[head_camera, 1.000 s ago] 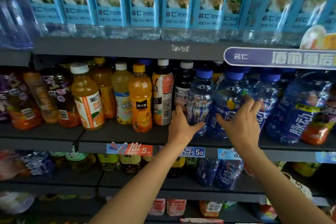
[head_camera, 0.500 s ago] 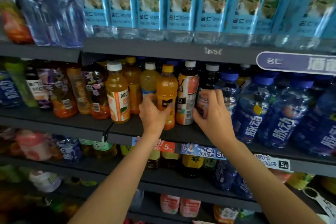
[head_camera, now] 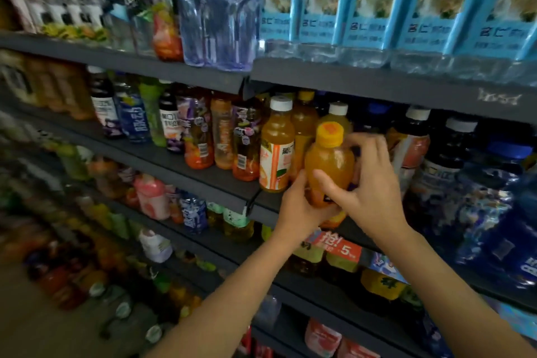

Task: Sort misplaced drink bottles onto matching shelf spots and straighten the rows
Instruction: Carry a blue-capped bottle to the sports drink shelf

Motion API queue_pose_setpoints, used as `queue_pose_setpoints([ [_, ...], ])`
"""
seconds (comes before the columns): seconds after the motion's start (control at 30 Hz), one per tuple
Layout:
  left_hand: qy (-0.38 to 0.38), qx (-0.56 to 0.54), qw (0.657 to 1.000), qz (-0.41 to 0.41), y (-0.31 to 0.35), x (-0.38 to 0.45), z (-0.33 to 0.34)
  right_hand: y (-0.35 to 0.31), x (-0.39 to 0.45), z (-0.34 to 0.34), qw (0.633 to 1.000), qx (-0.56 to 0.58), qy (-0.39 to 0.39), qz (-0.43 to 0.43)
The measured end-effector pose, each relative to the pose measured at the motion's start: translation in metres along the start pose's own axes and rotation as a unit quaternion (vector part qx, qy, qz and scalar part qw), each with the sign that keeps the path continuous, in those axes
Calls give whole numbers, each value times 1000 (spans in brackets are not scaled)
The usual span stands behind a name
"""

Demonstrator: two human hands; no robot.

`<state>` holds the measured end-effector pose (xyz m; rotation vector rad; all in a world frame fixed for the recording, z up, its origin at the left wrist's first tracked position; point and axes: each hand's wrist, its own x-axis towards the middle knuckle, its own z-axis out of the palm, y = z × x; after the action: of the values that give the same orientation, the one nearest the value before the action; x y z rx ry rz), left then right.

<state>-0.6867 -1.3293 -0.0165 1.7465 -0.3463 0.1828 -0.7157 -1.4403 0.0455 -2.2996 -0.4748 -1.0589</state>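
Both hands were on one small plastic bottle of orange juice with a yellow-orange screw cap, held tilted a little at the front edge of the dark grey metal middle shelf; whether its base was lifted off the shelf could not be told, since the hands hid it. The left hand was wrapped round its lower body from below, and the right hand curled about its right side with the thumb laid across the front. Just to its left stood a taller orange drink bottle with a white cap and an orange-and-white label, close enough to seem touching, and to its right a row of dark bottles with white caps. The step in hand looked like pulling out a misplaced bottle, with most of the sorting apparently undone. The next move would call for a firm grasp, a clean lift past the neighbours, and finding the row of matching orange bottles.
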Motion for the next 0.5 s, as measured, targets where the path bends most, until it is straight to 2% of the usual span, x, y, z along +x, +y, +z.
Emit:
queue_pose_setpoints([
  [0.07,39,-26,999,10,0,-6,-34,-28,12,21,998,41,-17,-49],
  [0.17,111,-56,992,22,-6,-13,-99,-72,31,54,991,92,1,-102],
  [0.3,184,-43,982,30,-25,-18,-209,-127,57,121,991,82,52,-93],
  [0.37,208,-44,977,21,-43,-18,-274,-158,69,172,994,61,15,-94],
  [0.5,283,-25,958,-37,-77,-14,-403,-218,89,281,985,21,-148,-81],
])
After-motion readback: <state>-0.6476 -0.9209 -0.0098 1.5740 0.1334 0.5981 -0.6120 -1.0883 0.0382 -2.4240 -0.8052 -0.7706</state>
